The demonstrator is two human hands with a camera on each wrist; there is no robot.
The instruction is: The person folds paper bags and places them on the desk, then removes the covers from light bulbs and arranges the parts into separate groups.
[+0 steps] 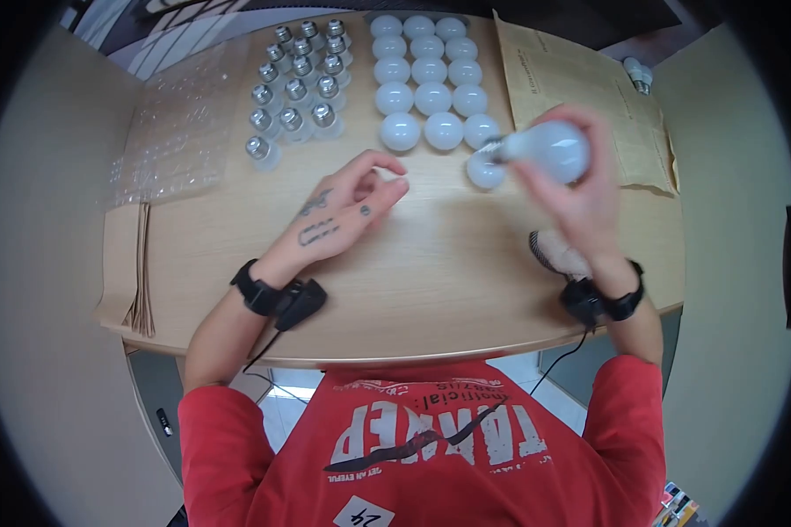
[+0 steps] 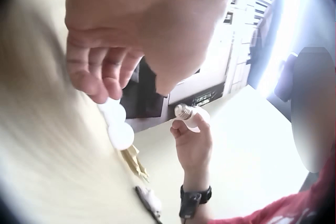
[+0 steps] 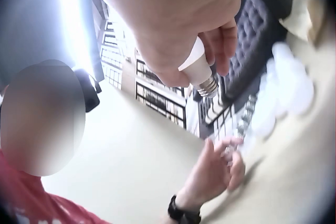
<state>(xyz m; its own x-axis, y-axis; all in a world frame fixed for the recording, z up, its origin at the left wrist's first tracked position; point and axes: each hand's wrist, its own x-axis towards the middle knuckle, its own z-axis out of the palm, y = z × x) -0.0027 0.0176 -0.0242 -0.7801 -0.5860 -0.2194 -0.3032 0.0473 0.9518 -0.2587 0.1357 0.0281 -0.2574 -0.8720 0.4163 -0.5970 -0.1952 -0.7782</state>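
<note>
The right hand [image 1: 584, 189] grips a white bulb [image 1: 558, 151] above the table's right side, its metal base pointing left. In the right wrist view the same bulb [image 3: 198, 69] hangs base down between thumb and fingers. The left hand [image 1: 347, 211] is over the middle of the table with loosely bent fingers and holds nothing. White bulbs [image 1: 432, 98] stand in rows with their globes up, and a single one [image 1: 485, 170] sits in front of the right column, below the held bulb's base. Left of them, clear-bodied bulbs [image 1: 294, 121] stand with metal bases up.
Bubble wrap [image 1: 180, 123] lies at the back left, above folded brown paper [image 1: 127, 263]. A brown paper envelope [image 1: 580, 97] lies at the back right, with small bulbs [image 1: 639, 75] at its far edge. A striped item [image 1: 558, 253] lies beside the right wrist.
</note>
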